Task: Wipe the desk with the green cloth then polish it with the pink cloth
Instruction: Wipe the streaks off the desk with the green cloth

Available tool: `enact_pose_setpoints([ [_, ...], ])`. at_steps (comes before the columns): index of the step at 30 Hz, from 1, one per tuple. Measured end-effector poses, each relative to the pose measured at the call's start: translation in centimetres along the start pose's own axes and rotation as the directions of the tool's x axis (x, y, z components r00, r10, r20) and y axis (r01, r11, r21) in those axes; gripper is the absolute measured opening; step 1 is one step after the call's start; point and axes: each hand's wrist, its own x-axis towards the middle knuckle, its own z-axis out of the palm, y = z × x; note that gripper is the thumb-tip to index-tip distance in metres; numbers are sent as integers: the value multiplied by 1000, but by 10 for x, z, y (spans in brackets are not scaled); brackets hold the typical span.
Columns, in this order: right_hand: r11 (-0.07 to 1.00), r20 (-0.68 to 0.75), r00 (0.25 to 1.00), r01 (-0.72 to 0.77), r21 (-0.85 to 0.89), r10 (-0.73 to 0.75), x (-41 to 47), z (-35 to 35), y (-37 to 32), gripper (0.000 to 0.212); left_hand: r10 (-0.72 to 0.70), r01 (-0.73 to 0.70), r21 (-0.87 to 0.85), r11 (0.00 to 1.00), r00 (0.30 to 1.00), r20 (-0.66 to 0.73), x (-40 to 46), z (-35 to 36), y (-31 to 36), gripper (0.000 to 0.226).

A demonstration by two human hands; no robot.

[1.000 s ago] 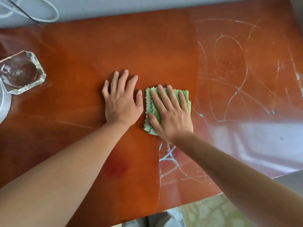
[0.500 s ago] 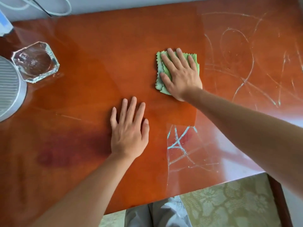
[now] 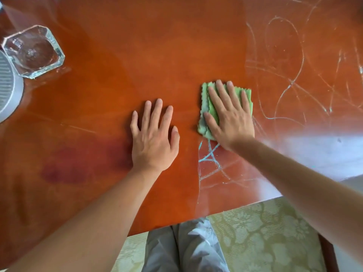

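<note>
A folded green cloth (image 3: 206, 107) with zigzag edges lies on the glossy red-brown desk (image 3: 121, 55). My right hand (image 3: 229, 116) presses flat on top of it, fingers straight and spread. My left hand (image 3: 155, 138) rests flat on the bare desk just left of the cloth, holding nothing. Pale blue and white scribble marks (image 3: 290, 83) cover the desk's right part, and some blue lines (image 3: 210, 156) run just below the cloth. No pink cloth is in view.
A clear faceted glass dish (image 3: 33, 52) stands at the far left, beside a round grey ribbed object (image 3: 7, 89) at the left edge. The desk's near edge runs along the bottom, above a patterned floor (image 3: 265, 232) and my grey trouser legs (image 3: 186, 246).
My right hand slid the green cloth back toward me, from the far middle of the desk to beside my left hand. The left hand stayed flat in place.
</note>
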Motion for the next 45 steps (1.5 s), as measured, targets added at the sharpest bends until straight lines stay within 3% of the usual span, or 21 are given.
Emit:
enact_pose_setpoints([
  [7, 999, -41, 999, 34, 24, -33, -47, 14, -7, 66, 4, -3, 15, 1000, 1000, -20, 0, 2, -1, 55],
  [17, 1000, 0, 1000, 1, -28, -1, 56, -3, 5, 70, 6, -6, 4, 1000, 999, -31, -1, 4, -2, 55],
  [22, 999, -5, 1000, -29, -43, 29, 66, -4, 0, 71, 12, -11, 17, 1000, 999, -45, 0, 5, -3, 55],
  [35, 994, 60, 993, 102, -30, -100, -106, 25, -53, 68, 19, -19, 1, 1000, 999, -26, -1, 2, -2, 60],
  [39, 992, 58, 992, 118, -42, -116, -89, 23, -49, 68, 13, -13, -6, 1000, 999, -32, -2, 4, -4, 59],
  [45, 999, 32, 999, 1, -42, 1, -26, 14, -39, 69, 15, -15, -2, 1000, 999, -31, -1, 3, -1, 60],
])
